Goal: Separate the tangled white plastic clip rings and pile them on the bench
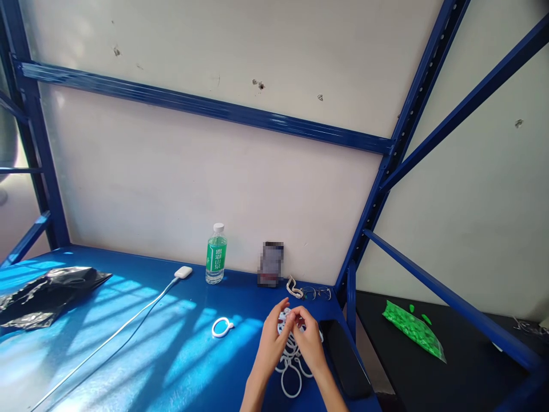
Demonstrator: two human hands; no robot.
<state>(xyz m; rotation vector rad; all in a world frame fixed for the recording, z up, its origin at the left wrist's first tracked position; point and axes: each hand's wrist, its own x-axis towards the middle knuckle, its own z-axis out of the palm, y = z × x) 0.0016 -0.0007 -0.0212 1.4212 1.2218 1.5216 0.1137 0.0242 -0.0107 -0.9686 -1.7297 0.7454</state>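
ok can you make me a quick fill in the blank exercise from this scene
1. The bottle has a ____ cap.
2. In this view, the single ring lies to the ____ of the left hand.
3. The table below the right hand is ____.
4. The bag holds ____ pieces.

Missing words: white; left; blue; green

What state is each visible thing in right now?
Left hand: fingers bent, grip unclear
Right hand: fingers bent, grip unclear
White rings: heaped, partly hidden
Single white ring: flat, apart
Plastic bottle: upright, capped
White adapter: cable attached
Black plastic bag: crumpled
Black phone-like slab: lying flat
Eyeglasses: folded or open unclear
Pixelated object: upright
Bag of green pieces: lying down, two pieces outside
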